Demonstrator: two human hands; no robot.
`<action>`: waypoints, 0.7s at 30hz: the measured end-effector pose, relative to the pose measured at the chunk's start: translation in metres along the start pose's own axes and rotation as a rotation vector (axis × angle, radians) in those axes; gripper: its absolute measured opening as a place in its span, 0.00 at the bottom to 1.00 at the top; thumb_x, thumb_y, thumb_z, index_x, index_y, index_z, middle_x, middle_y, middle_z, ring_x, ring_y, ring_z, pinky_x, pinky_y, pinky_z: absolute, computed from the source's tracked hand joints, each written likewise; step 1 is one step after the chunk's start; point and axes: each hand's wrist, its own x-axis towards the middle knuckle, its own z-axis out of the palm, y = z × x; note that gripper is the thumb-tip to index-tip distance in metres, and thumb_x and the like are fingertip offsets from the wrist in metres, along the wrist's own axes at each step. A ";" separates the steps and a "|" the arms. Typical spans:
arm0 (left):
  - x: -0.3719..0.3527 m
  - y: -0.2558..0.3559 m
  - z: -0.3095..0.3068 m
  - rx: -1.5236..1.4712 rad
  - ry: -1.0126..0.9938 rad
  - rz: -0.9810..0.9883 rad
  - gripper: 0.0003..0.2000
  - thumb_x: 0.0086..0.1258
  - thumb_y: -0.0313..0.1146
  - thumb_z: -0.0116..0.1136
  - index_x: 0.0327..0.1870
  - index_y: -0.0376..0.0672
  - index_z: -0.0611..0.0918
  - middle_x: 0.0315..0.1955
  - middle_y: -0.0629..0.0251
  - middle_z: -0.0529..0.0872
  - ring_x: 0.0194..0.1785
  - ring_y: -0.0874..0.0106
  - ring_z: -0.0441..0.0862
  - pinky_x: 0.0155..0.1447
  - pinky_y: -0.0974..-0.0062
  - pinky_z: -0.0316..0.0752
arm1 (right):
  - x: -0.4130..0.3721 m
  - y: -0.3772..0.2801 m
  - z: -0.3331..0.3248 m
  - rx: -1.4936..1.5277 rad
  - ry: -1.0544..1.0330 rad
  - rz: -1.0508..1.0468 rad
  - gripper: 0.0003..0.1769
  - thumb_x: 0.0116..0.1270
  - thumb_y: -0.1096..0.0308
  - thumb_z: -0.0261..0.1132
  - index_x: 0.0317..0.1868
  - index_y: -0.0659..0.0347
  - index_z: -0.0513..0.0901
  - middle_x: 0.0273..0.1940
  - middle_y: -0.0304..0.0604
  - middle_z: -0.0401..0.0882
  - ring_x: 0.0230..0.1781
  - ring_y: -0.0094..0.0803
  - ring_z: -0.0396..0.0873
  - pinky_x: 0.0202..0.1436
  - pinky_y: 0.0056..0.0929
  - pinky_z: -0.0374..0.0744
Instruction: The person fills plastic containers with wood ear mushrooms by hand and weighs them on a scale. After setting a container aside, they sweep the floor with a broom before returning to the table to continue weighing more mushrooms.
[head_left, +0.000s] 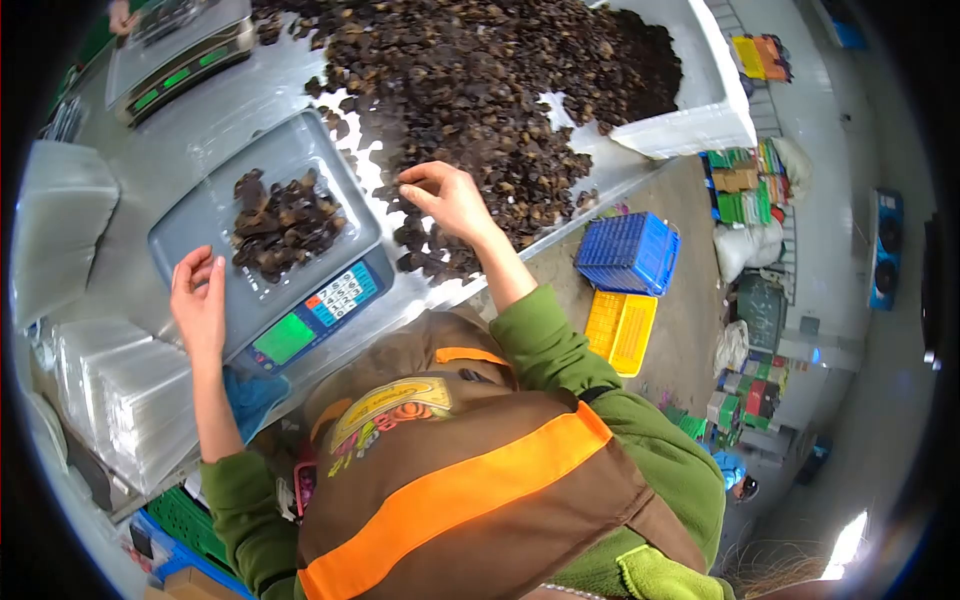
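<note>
A grey weighing tray sits on a blue digital scale with a lit green display. On it lies a small pile of dark brown mushroom pieces, like wood ear. My left hand is at the tray's near left edge, fingers loosely bent and apart, with nothing in them. Right of the tray, my right hand is over the edge of a large mushroom heap. Its thumb and fingertips come close together in a pinch; whether a piece is between them is hidden against the dark heap.
A white container lies tipped at the heap's far right. Stacked clear plastic bags are at the left. Another scale stands at the back, with another person's hand beside it. Blue and yellow crates are on the floor.
</note>
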 end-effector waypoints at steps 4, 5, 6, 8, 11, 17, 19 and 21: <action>0.001 0.022 0.011 0.231 -0.136 0.106 0.08 0.66 0.28 0.65 0.44 0.36 0.84 0.32 0.72 0.78 0.34 0.81 0.73 0.39 0.83 0.70 | -0.012 0.030 -0.020 -0.118 0.008 0.028 0.15 0.59 0.64 0.71 0.44 0.63 0.86 0.40 0.50 0.85 0.38 0.39 0.86 0.44 0.34 0.82; 0.001 0.026 0.017 0.218 -0.158 0.117 0.08 0.66 0.28 0.65 0.44 0.36 0.84 0.32 0.72 0.78 0.34 0.81 0.73 0.39 0.83 0.70 | -0.017 0.037 -0.024 -0.161 -0.018 0.059 0.15 0.58 0.64 0.71 0.44 0.63 0.86 0.39 0.51 0.86 0.39 0.40 0.86 0.45 0.35 0.82; 0.000 0.032 0.021 0.290 -0.168 0.156 0.08 0.66 0.27 0.65 0.43 0.36 0.84 0.31 0.71 0.79 0.33 0.81 0.73 0.39 0.83 0.69 | -0.024 0.043 -0.026 -0.176 -0.035 0.107 0.14 0.57 0.63 0.71 0.42 0.60 0.87 0.39 0.49 0.87 0.40 0.41 0.86 0.46 0.37 0.82; 0.002 0.033 0.033 0.406 -0.163 0.327 0.06 0.66 0.24 0.64 0.42 0.36 0.85 0.31 0.70 0.80 0.31 0.80 0.73 0.39 0.82 0.70 | -0.043 0.056 -0.021 -0.275 -0.100 0.175 0.12 0.55 0.62 0.72 0.37 0.58 0.87 0.38 0.47 0.87 0.40 0.42 0.86 0.45 0.37 0.82; 0.000 0.040 0.053 0.295 -0.209 0.259 0.05 0.65 0.25 0.64 0.39 0.37 0.85 0.32 0.69 0.83 0.31 0.79 0.75 0.40 0.81 0.73 | -0.067 0.072 0.008 -0.422 -0.219 0.174 0.16 0.52 0.59 0.74 0.39 0.56 0.86 0.42 0.46 0.85 0.45 0.43 0.84 0.48 0.40 0.81; -0.002 0.036 0.050 0.136 -0.124 0.342 0.06 0.70 0.27 0.61 0.45 0.38 0.84 0.44 0.66 0.83 0.39 0.79 0.78 0.42 0.82 0.74 | -0.083 0.097 0.037 -0.462 -0.070 -0.021 0.13 0.54 0.61 0.73 0.40 0.54 0.85 0.41 0.45 0.80 0.46 0.46 0.80 0.49 0.42 0.79; 0.000 0.025 0.040 0.145 -0.088 0.338 0.07 0.71 0.27 0.61 0.47 0.38 0.84 0.46 0.67 0.82 0.42 0.80 0.79 0.42 0.83 0.75 | -0.086 0.103 0.033 -0.253 0.068 -0.047 0.10 0.58 0.63 0.71 0.39 0.56 0.86 0.32 0.41 0.80 0.36 0.36 0.82 0.39 0.35 0.80; 0.011 0.001 0.033 0.014 0.069 0.219 0.11 0.73 0.32 0.61 0.51 0.38 0.83 0.48 0.69 0.82 0.41 0.81 0.78 0.41 0.85 0.73 | -0.083 0.083 0.019 0.310 -0.089 0.385 0.11 0.64 0.63 0.68 0.43 0.58 0.86 0.28 0.36 0.80 0.26 0.24 0.78 0.30 0.25 0.77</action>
